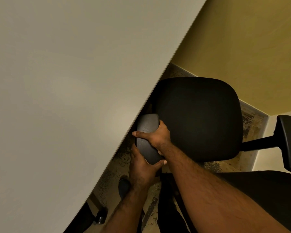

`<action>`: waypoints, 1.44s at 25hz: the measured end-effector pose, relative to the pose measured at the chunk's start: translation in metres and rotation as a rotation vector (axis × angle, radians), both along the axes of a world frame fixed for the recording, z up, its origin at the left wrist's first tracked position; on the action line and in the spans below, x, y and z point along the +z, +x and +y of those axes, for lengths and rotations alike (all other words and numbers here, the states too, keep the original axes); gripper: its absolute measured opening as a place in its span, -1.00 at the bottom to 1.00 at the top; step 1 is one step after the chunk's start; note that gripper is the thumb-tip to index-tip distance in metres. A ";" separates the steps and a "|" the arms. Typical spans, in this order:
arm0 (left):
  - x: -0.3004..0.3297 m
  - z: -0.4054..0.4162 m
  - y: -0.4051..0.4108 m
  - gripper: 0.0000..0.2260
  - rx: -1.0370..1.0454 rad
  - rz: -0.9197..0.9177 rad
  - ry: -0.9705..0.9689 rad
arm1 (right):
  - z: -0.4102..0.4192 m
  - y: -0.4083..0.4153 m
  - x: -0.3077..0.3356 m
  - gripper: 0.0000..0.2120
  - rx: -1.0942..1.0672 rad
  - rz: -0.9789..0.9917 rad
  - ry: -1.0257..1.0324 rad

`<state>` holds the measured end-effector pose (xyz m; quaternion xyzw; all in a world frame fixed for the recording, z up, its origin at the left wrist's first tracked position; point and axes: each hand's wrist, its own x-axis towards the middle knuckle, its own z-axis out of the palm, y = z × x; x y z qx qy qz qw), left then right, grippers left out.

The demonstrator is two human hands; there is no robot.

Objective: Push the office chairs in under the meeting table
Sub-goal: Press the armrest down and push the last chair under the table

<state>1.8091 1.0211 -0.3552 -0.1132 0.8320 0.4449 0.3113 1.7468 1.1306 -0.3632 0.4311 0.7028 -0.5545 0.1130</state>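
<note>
left hand (142,167) + right hand (155,136): both clasp armrest (147,132) | chair (196,118) centre-right, beside surface (65,81) edge

No text, label, brand, number or sign can be read anywhere in the view.
</note>
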 end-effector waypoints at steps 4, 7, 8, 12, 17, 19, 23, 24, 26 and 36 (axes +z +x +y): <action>-0.002 -0.001 -0.007 0.17 -0.016 0.031 0.003 | 0.001 -0.005 -0.002 0.02 -0.012 0.016 0.000; -0.001 -0.001 -0.011 0.17 -0.037 0.023 0.011 | 0.002 -0.006 -0.002 -0.05 0.001 0.017 0.005; 0.000 -0.001 -0.013 0.18 -0.043 0.021 0.017 | 0.002 -0.006 -0.002 -0.05 0.013 0.009 0.006; 0.013 -0.005 -0.013 0.21 -0.082 0.039 -0.006 | 0.013 0.001 0.002 -0.01 0.134 -0.038 0.022; 0.050 -0.005 -0.007 0.13 -0.106 0.168 -0.116 | 0.058 0.006 0.034 -0.12 0.276 -0.049 0.077; 0.069 -0.003 -0.003 0.05 -0.133 0.205 -0.102 | 0.082 0.009 0.055 -0.17 0.408 -0.086 0.134; 0.119 0.001 0.007 -0.12 -0.195 0.232 -0.025 | 0.119 0.017 0.113 -0.39 0.675 -0.087 0.261; 0.133 0.000 0.009 -0.16 -0.207 0.244 -0.017 | 0.126 0.019 0.131 -0.45 0.732 -0.053 0.294; 0.160 -0.004 0.014 -0.24 -0.242 0.277 -0.012 | 0.138 0.027 0.172 -0.54 0.838 0.034 0.373; 0.287 -0.014 0.050 -0.53 -0.417 0.566 0.034 | 0.171 0.145 0.326 -0.58 0.917 0.331 0.695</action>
